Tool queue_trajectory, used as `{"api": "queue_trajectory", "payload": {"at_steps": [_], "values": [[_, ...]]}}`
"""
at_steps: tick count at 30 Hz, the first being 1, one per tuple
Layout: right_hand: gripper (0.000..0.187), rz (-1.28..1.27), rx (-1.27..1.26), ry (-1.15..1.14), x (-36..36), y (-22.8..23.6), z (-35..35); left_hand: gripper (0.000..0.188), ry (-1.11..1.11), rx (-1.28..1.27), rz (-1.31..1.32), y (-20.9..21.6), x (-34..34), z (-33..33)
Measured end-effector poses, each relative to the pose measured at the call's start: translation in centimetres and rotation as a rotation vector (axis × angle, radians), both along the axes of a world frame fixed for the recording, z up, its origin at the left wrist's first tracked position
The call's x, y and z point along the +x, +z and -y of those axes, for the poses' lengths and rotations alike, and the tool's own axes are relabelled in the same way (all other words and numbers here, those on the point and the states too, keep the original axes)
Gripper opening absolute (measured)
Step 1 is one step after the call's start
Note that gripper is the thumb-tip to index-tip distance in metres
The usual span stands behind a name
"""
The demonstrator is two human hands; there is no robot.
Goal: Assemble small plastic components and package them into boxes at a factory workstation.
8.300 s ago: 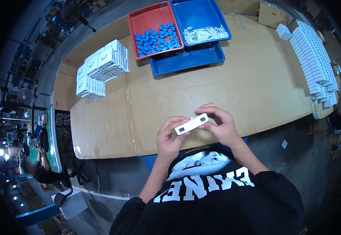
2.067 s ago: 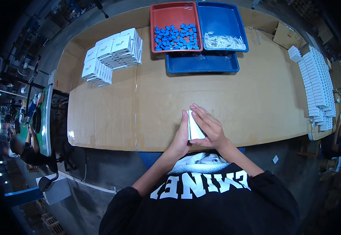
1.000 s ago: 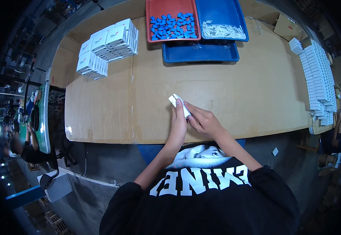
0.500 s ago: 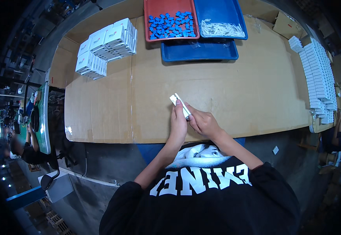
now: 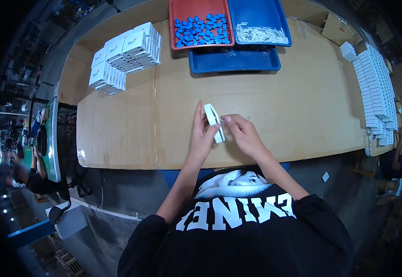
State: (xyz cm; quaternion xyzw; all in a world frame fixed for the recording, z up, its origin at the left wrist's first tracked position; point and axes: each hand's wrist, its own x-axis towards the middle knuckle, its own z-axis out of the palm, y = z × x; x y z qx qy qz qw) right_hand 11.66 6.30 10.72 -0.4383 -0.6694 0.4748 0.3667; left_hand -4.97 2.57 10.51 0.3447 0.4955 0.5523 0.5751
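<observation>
My left hand [image 5: 203, 137] holds a slim white box-shaped piece [image 5: 209, 113] upright above the table, thumb on its near part and fingers behind it. A dark gap runs along the side of the piece that faces right. Its exact kind does not show. Just right of it, and apart from it, is my right hand [image 5: 244, 136]. Thumb and forefinger there are drawn together near the gap, the other fingers curled under. Whether anything small sits between those fingertips is too small to tell.
White boxes [image 5: 126, 46] stand stacked at the far left of the cardboard-covered table [image 5: 118, 124]. A red tray [image 5: 201, 9] holds blue parts; a blue tray [image 5: 256, 11] holds white parts. Another blue tray [image 5: 233, 62] lies below them. More white boxes [image 5: 371, 92] are piled at right.
Both hands were together on the white piece. My right hand has come off it to the right, while my left hand has turned the piece more upright, baring its dark gap.
</observation>
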Motion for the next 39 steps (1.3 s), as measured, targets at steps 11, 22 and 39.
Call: {"api": "queue_trajectory", "payload": {"at_steps": [11, 22, 39], "values": [[0.059, -0.279, -0.317, 0.037, -0.3, 1.7, 0.1, 0.087, -0.021, 0.260, -0.298, -0.4, 0.8, 0.3], [0.048, -0.103, 0.209, 0.056, -2.5, 3.1, 3.5, 0.072, 0.164, 0.248, 0.019, 1.0, 2.9, 0.5], [0.045, -0.200, 0.190, -0.015, -3.5, 2.7, 4.7, 0.085, 0.204, 0.334, 0.104, 2.3, 3.6, 0.8]]}}
